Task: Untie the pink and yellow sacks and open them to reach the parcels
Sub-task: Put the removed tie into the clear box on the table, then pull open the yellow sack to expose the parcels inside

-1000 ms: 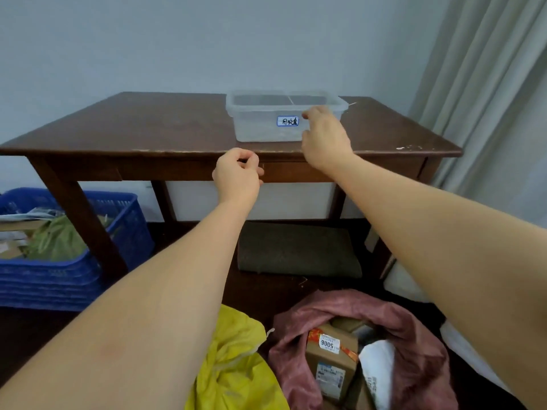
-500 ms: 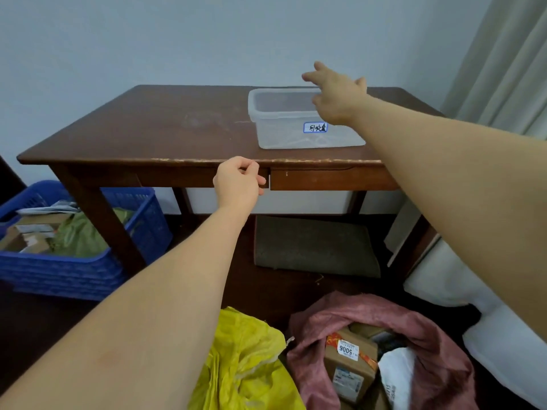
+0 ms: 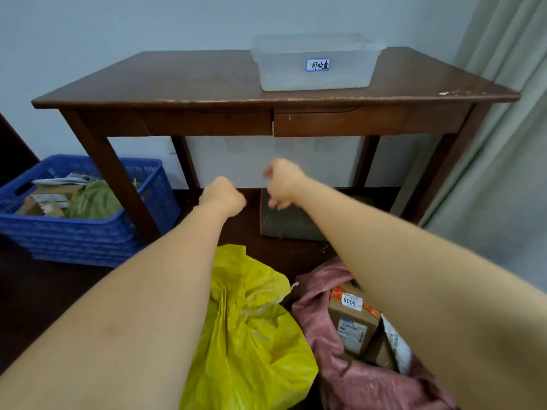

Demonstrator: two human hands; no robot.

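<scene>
Both hands, left (image 3: 224, 196) fisted, right (image 3: 282, 183) loose, hang empty below the table edge (image 3: 266, 99).

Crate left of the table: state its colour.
Blue, a slatted plastic crate, seen in the head view.

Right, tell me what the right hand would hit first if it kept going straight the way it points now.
Probably the dark grey mat on the floor under the table: the right hand hangs over its near edge with its fingers curled downward. Nothing shows between them, though depth is hard to judge here.
</scene>
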